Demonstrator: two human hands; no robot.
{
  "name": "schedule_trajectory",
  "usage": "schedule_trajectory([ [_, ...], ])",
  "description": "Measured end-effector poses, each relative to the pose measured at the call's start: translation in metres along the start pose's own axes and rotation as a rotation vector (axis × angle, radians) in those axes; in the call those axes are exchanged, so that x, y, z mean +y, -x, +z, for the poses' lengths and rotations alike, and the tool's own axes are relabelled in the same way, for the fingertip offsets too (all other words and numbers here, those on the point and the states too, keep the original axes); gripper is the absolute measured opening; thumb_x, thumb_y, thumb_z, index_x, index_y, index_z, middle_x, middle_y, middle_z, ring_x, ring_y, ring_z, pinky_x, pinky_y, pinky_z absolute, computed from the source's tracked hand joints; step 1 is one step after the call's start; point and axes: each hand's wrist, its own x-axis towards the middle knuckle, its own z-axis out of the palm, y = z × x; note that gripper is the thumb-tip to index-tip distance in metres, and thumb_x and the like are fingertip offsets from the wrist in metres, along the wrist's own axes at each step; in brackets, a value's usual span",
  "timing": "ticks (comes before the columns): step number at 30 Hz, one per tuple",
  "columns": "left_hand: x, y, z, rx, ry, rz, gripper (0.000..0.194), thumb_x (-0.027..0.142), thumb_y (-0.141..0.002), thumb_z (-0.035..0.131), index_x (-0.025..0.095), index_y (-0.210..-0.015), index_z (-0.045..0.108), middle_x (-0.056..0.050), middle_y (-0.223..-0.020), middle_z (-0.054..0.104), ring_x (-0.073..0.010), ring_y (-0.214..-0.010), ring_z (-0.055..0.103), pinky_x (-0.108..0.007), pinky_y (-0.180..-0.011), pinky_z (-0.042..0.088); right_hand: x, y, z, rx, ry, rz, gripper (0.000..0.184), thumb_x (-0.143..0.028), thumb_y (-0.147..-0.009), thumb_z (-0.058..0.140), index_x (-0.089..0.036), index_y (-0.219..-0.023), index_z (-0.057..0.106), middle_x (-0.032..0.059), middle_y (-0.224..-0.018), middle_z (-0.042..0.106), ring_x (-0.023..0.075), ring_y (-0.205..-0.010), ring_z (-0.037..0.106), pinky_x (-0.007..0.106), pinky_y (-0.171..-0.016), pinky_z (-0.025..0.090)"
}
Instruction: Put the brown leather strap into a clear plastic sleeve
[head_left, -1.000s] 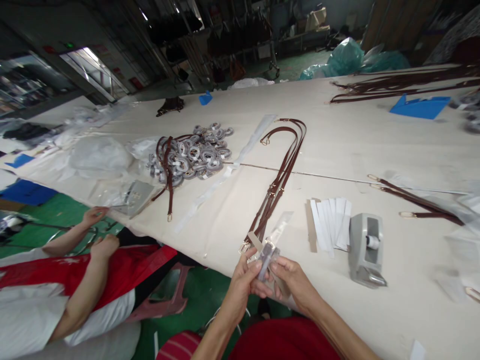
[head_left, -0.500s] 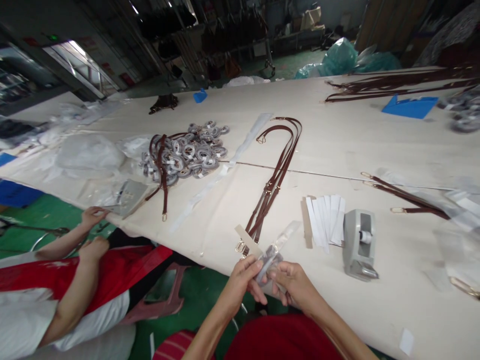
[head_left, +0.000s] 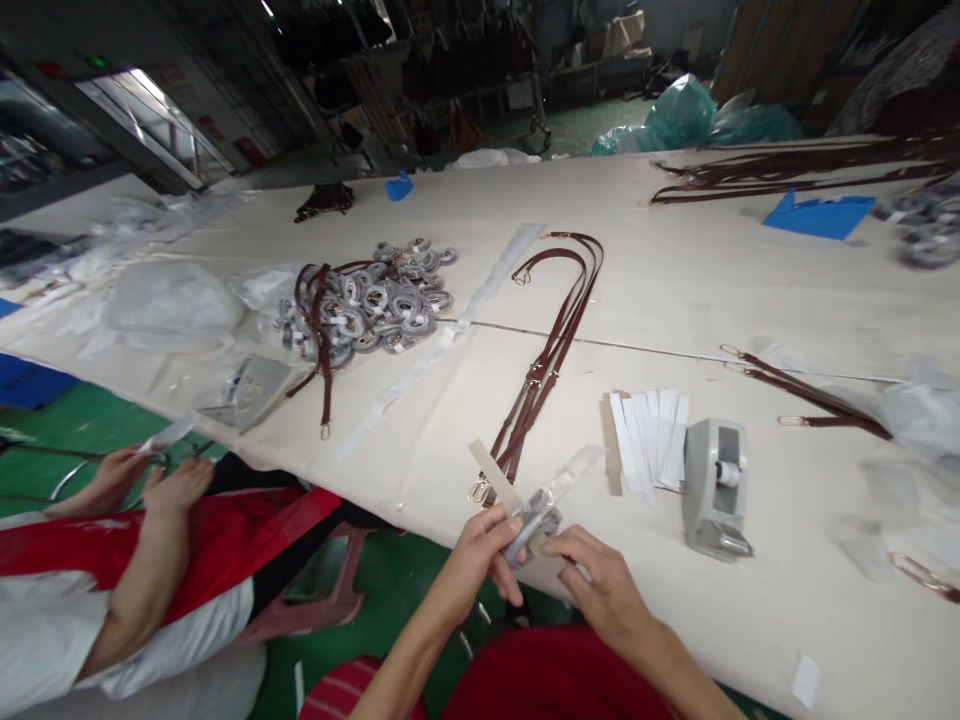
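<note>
While a co-worker [head_left: 142, 580] at the left has drawn a hand [head_left: 112, 478] back from the edge of the long cream-covered table [head_left: 660, 290] and now has a clear plastic strip [head_left: 169, 434] at its fingers, the wearer's own hands have changed less. Right of that co-worker, on the table, sits a heap of grey film-wrapped coils [head_left: 405, 300]. Nearer, and further right, the left hand [head_left: 480, 552] stays closed, fingers and thumb pinching a small grey-violet bundle in shiny clear film [head_left: 534, 522]; a flat beige paper strip [head_left: 495, 475] juts out above that thumb. Long brown leather straps with gold-coloured buckles [head_left: 537, 405] lie just beyond it. The bundle is at the left hand's fingertips, at the table's near edge, its clear flat tail [head_left: 576, 470] pointing far and right. Just right of it, the right hand [head_left: 600, 580] has eased slightly away, index finger bent toward the bundle; whether it touches or pinches anything I cannot tell. That suggests the left hand now carries most of the hold, leaving the right freer to work the film. Further right lie a fan of white paper strips [head_left: 651, 435] and a grey plastic tape dispenser [head_left: 714, 490].
</note>
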Motion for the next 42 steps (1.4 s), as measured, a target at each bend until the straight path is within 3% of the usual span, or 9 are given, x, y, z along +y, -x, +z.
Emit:
schedule_trajectory([
  [3,-0.001,0.000,0.003,-0.008,-0.119,0.005,0.035,0.051,-0.087,0.057,0.016,-0.090,0.058,0.001,-0.071,0.064,-0.0139,-0.039,0.064,-0.016,-0.034,0.031,-0.006,-0.012,-0.014,-0.029,0.284,-0.273,0.030,-0.011,-0.095,0.044,-0.026,-0.105,0.068,0.0052,-0.089,0.063,0.0188,-0.085,0.056,0.031,-0.074,0.045],
  [6,-0.003,0.000,0.007,0.001,-0.236,0.025,0.033,0.050,-0.087,0.057,0.017,-0.089,0.058,0.001,-0.073,0.064,-0.0138,-0.039,0.064,-0.016,-0.034,0.030,-0.009,-0.022,-0.022,-0.037,0.426,-0.340,0.028,-0.015,-0.096,0.046,-0.025,-0.098,0.071,0.0055,-0.086,0.060,0.0195,-0.082,0.052,0.034,-0.074,0.043],
  [8,-0.003,0.001,0.010,-0.009,-0.284,0.035,0.031,0.049,-0.088,0.056,0.018,-0.089,0.058,0.000,-0.076,0.065,-0.0141,-0.040,0.065,-0.016,-0.035,0.030,-0.008,-0.026,-0.022,-0.036,0.333,-0.253,0.024,-0.019,-0.095,0.048,-0.024,-0.092,0.072,0.0071,-0.099,0.060,0.0211,-0.094,0.054,0.038,-0.083,0.043],
  [12,-0.003,0.003,0.016,-0.056,-0.307,0.014,0.030,0.047,-0.091,0.050,0.019,-0.092,0.057,0.000,-0.075,0.066,-0.0177,-0.046,0.069,-0.018,-0.038,0.037,-0.003,-0.029,-0.016,-0.007,-0.058,0.142,0.016,-0.025,-0.088,0.061,-0.020,-0.074,0.069,0.0082,-0.119,0.056,0.0226,-0.110,0.055,0.036,-0.094,0.042],
  [20,-0.010,0.007,0.018,-0.129,-0.244,0.041,0.023,0.040,-0.091,0.053,0.018,-0.093,0.059,0.001,-0.076,0.063,-0.0139,-0.048,0.068,-0.018,-0.044,0.036,0.003,-0.026,-0.015,0.020,-0.348,0.412,0.026,-0.037,-0.074,0.072,-0.021,-0.071,0.053,-0.0018,-0.076,0.055,0.0150,-0.072,0.052,0.028,-0.067,0.042],
  [27,-0.019,0.003,0.020,-0.139,-0.200,-0.010,0.024,0.039,-0.089,0.057,0.017,-0.092,0.065,-0.001,-0.078,0.066,-0.0113,-0.044,0.065,-0.017,-0.042,0.034,0.004,-0.033,-0.027,-0.101,-0.467,0.543,0.039,-0.051,-0.068,0.075,-0.019,-0.076,0.056,-0.0028,-0.066,0.056,0.0129,-0.060,0.052,0.027,-0.058,0.043],
  [34,-0.010,0.002,0.029,-0.057,-0.091,-0.074,0.019,0.034,-0.082,0.057,0.017,-0.074,0.058,0.003,-0.066,0.062,-0.0096,-0.034,0.058,-0.017,-0.036,0.029,-0.001,-0.036,-0.033,-0.144,-0.277,0.369,0.022,-0.034,-0.080,0.067,-0.018,-0.065,0.064,0.0009,-0.076,0.056,0.0155,-0.072,0.054,0.029,-0.066,0.043],
  [37,-0.004,0.002,0.033,-0.027,-0.028,-0.098,0.018,0.034,-0.079,0.058,0.016,-0.074,0.058,0.003,-0.062,0.062,-0.0102,-0.032,0.058,-0.016,-0.035,0.028,-0.005,-0.034,-0.035,-0.157,-0.190,0.252,0.015,-0.025,-0.084,0.063,-0.020,-0.074,0.072,0.0035,-0.080,0.059,0.0183,-0.079,0.056,0.032,-0.073,0.045],
  [42,0.004,0.001,0.032,-0.028,0.075,-0.123,0.020,0.034,-0.076,0.059,0.015,-0.076,0.062,0.002,-0.055,0.062,-0.0122,-0.035,0.060,-0.016,-0.035,0.030,-0.013,-0.026,-0.046,-0.275,0.130,-0.129,0.031,-0.018,-0.097,0.043,-0.023,-0.111,0.069,0.0095,-0.099,0.066,0.0196,-0.092,0.059,0.034,-0.082,0.051],
])
